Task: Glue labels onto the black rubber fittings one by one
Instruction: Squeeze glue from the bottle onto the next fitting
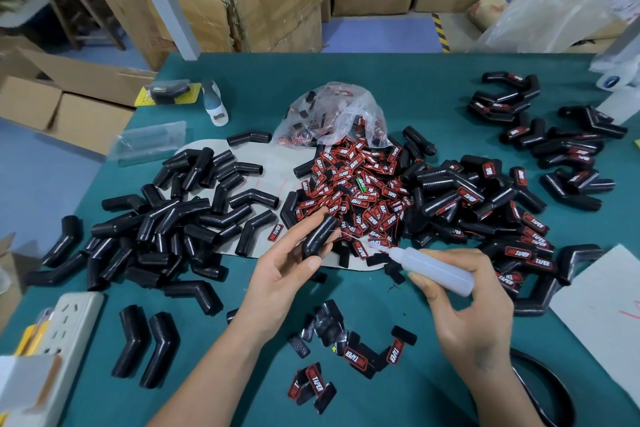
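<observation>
My left hand [289, 262] grips one bent black rubber fitting [317, 236] above the table's middle. My right hand [460, 298] holds a translucent glue bottle [429, 267] with its nozzle pointing left toward that fitting, a short gap between them. A heap of red-and-black "TAPER" labels [360, 191] lies just behind the hands. Unlabelled black fittings [180, 218] are piled to the left. Fittings with labels on them [512, 218] are heaped to the right. A few loose labels [332, 350] lie face up and face down in front of the hands.
A clear plastic bag [332, 114] holding more labels sits behind the heap. A white power strip [69, 322] lies at the near left, grey card sheets [606, 305] at the right. Cardboard boxes [263, 3] stand beyond the green table [415, 87].
</observation>
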A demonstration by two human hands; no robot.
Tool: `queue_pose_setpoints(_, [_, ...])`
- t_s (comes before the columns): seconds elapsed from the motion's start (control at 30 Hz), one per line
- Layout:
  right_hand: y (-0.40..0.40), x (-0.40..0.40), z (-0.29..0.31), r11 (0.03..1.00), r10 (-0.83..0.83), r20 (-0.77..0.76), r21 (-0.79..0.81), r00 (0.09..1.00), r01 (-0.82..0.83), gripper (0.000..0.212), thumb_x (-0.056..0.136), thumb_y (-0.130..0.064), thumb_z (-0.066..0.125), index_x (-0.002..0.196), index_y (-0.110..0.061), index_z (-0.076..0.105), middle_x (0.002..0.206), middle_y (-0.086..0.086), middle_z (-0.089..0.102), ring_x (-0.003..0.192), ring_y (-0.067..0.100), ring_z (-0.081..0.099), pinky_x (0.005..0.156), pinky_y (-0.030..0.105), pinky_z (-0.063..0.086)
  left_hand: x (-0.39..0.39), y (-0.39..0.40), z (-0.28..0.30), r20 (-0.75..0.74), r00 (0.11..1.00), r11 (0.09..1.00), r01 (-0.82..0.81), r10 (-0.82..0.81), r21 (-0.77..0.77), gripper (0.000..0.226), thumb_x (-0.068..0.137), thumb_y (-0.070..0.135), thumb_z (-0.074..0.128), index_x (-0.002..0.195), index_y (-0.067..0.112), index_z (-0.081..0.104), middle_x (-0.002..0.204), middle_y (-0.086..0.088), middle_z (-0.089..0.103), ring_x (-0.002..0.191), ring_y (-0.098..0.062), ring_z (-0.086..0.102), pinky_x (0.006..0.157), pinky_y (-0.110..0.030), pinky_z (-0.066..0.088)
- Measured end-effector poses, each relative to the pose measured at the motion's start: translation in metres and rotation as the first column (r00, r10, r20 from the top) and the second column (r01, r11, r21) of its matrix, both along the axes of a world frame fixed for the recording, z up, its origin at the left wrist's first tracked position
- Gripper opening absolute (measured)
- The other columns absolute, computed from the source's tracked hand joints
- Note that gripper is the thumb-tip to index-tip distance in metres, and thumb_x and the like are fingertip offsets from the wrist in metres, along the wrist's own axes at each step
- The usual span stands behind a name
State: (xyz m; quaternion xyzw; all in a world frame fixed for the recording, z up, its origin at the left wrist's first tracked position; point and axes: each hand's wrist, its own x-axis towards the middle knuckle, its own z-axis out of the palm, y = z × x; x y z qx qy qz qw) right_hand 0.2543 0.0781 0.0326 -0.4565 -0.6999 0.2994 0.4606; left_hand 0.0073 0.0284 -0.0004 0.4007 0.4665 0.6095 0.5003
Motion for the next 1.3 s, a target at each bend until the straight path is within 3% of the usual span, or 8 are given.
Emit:
queue_pose_setpoints(0.33, [0.0004,-0.0003,-0.0008,1.000,-0.013,-0.008,-0.009,1.000,0.013,0.033,0.087,-0.042,0.069,0.113,-0.059,0.057,0.111,-0.033,0.065,0.100,-0.007,0.063,0.081,0.001,0.042,-0.0001,0.0002,-0.0016,0.018,1.000,1.000,0.010,-0.010,-0.001,0.055,0.102,-0.006,0.053,0.155,0.002,0.045,0.162,-0.015,0.046,0.145,-0.040,0.049,0.119,-0.043,0.042])
queue_pose_setpoints(0.63, [-0.0009,-0.0011,0.0001,1.000,-0.017,-0.027,-0.020,0.999,0.017,0.033,0.087,-0.042,0.069,0.113,-0.059,0.057,0.111,-0.034,0.065,0.101,-0.007,0.063,0.079,0.000,0.042,0.0020,-0.0002,0.0018,0.062,0.998,1.000,0.025,-0.026,0.018,0.054,0.102,0.006,0.061,0.155,0.010,0.050,0.165,-0.010,0.042,0.146,-0.038,0.048,0.118,-0.039,0.043])
queue_pose_setpoints(0.8, [-0.0007,-0.0008,0.0014,1.000,-0.011,-0.040,-0.021,0.999,0.010,0.034,0.087,-0.042,0.069,0.113,-0.060,0.058,0.110,-0.033,0.065,0.099,-0.003,0.065,0.076,0.001,0.044,0.0008,0.0001,-0.0016,0.065,0.998,1.000,0.016,-0.016,0.008,0.054,0.102,-0.006,0.053,0.155,0.006,0.048,0.163,-0.015,0.044,0.145,-0.041,0.049,0.118,-0.042,0.043])
queue_pose_setpoints(0.93, [-0.0010,-0.0003,0.0027,1.000,-0.006,-0.039,-0.024,0.999,0.005,0.034,0.087,-0.042,0.069,0.112,-0.060,0.057,0.110,-0.033,0.065,0.101,-0.006,0.063,0.077,-0.001,0.043,0.0025,0.0006,-0.0007,0.091,0.996,1.000,0.016,-0.016,-0.003,0.054,0.102,-0.004,0.056,0.155,0.001,0.045,0.162,-0.016,0.045,0.145,-0.041,0.049,0.119,-0.045,0.042])
queue_pose_setpoints(1.1, [-0.0010,-0.0008,0.0038,1.000,-0.005,-0.034,-0.025,0.999,0.004,0.033,0.086,-0.042,0.068,0.112,-0.060,0.057,0.111,-0.035,0.065,0.101,-0.008,0.062,0.076,-0.002,0.042,0.0020,0.0000,0.0053,0.172,0.985,1.000,0.026,-0.029,0.018,0.054,0.101,0.003,0.059,0.154,0.008,0.050,0.156,-0.016,0.052,0.145,-0.040,0.049,0.117,-0.037,0.043])
queue_pose_setpoints(1.3, [-0.0006,-0.0010,0.0038,1.000,-0.010,-0.025,-0.015,1.000,0.010,0.032,0.087,-0.041,0.068,0.112,-0.057,0.057,0.111,-0.035,0.065,0.102,-0.008,0.063,0.080,0.000,0.042,0.0009,0.0000,0.0024,0.203,0.978,0.999,0.039,-0.044,0.028,0.053,0.102,-0.008,0.050,0.153,0.009,0.052,0.156,-0.014,0.054,0.145,-0.040,0.049,0.116,-0.036,0.044])
